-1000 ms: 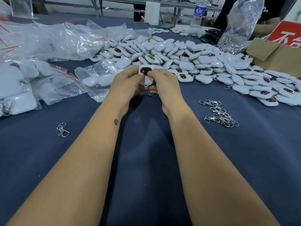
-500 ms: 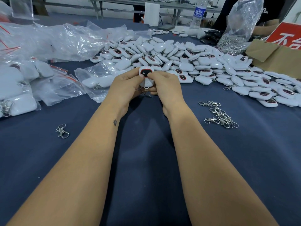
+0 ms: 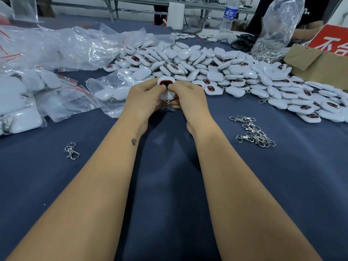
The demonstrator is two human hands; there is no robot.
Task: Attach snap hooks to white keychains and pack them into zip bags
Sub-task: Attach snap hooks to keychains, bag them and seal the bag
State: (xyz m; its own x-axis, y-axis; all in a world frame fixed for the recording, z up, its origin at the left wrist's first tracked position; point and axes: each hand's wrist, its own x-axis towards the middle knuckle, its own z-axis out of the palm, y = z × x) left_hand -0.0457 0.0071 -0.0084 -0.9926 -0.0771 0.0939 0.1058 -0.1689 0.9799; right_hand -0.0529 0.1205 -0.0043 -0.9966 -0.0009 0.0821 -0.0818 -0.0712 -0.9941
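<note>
My left hand (image 3: pixel 144 98) and my right hand (image 3: pixel 188 97) meet over the blue cloth and together pinch one white keychain (image 3: pixel 165 81) with a dark, red-rimmed face. A metal snap hook (image 3: pixel 168 107) hangs from its lower end between my fingers, partly hidden. A big heap of white keychains (image 3: pixel 216 68) lies just beyond my hands. Loose snap hooks (image 3: pixel 253 131) lie in a small pile to the right, and a single snap hook (image 3: pixel 71 150) lies to the left. Zip bags (image 3: pixel 109 93) holding keychains lie left of my hands.
Filled and crumpled clear bags (image 3: pixel 47 48) crowd the left side. A cardboard box (image 3: pixel 316 63) with a red sign, a clear bag of metal hooks (image 3: pixel 273 34) and a water bottle (image 3: pixel 228 14) stand at the back right. The blue cloth (image 3: pixel 169 185) runs under my forearms.
My thumbs have shifted closer together on the keychain's dark face; both hands stay in nearly the same spot.
</note>
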